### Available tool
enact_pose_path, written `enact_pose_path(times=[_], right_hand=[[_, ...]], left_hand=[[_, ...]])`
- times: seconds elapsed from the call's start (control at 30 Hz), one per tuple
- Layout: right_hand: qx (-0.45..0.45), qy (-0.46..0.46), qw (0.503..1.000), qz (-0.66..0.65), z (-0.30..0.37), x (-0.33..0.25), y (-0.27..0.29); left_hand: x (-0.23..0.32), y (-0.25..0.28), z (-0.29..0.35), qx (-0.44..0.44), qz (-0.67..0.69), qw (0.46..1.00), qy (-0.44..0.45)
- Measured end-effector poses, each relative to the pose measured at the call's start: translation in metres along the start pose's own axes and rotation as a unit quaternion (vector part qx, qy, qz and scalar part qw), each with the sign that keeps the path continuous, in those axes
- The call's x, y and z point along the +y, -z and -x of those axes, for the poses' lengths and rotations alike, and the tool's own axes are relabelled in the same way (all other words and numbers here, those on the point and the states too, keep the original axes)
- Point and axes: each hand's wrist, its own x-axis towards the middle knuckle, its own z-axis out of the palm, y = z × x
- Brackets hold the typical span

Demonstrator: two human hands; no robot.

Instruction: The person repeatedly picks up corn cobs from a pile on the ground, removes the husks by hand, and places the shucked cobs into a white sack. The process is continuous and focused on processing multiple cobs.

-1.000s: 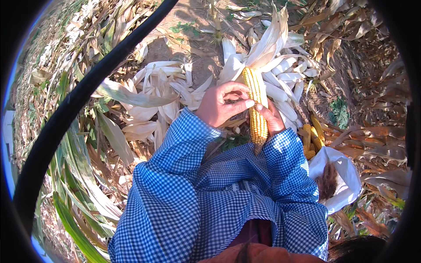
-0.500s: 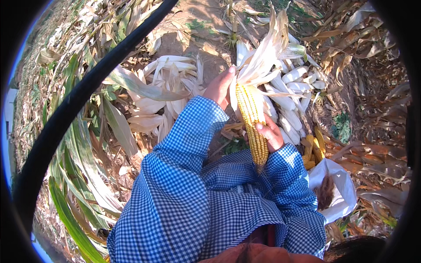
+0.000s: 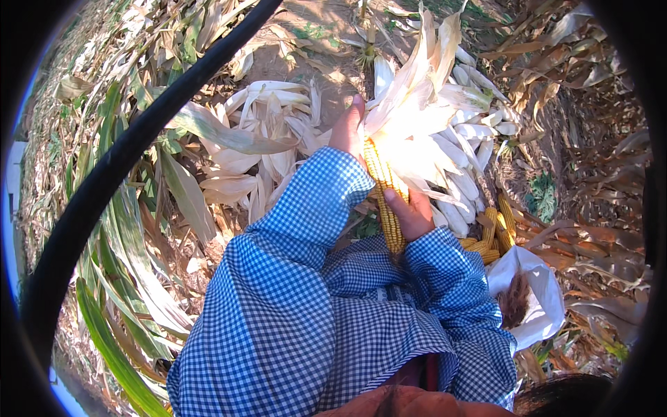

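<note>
A long yellow ear of corn [image 3: 391,222] points toward me, its kernels bare and its pale husk [image 3: 417,125] peeled back and fanned out at the far end. My left hand [image 3: 349,133] is closed at the husk end of the ear, thumb up; its other fingers are hidden behind the ear and sleeve. Around the middle of the ear, my right hand [image 3: 415,214] is closed with the thumb on the kernels. Beyond the fanned husk lies a pile of whitish unopened ears [image 3: 455,181].
Several bare yellow ears [image 3: 497,233] lie right of my right forearm, beside a white sack [image 3: 538,299] holding brown corn silk. Loose husks [image 3: 260,139] are heaped on the left. Dry stalks and leaves [image 3: 125,229] line both sides. A black bar [image 3: 132,149] crosses the upper left.
Both hands and the ear have shifted a little to the left. The husk has spread wider to the right, and my right hand has turned slightly around the ear.
</note>
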Motion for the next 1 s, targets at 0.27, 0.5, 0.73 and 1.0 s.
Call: enact_pose_path(times=[0.27,0.5,0.73,1.0], right_hand=[[-0.003,0.078,0.995,0.068,0.002,-0.015,-0.013],[0.008,0.020,0.985,0.170,-0.003,-0.006,0.002],[-0.013,-0.024,0.998,0.062,-0.010,-0.010,0.010],[0.013,0.033,0.959,0.283,-0.006,-0.026,0.014]], left_hand=[[-0.002,-0.027,0.012,0.137,-0.065,0.987,-0.054],[0.020,0.063,-0.035,0.092,-0.433,0.889,-0.119],[0.009,0.042,-0.028,0.062,-0.326,0.915,-0.229],[0.041,0.089,-0.054,-0.006,-0.551,0.830,-0.084]])
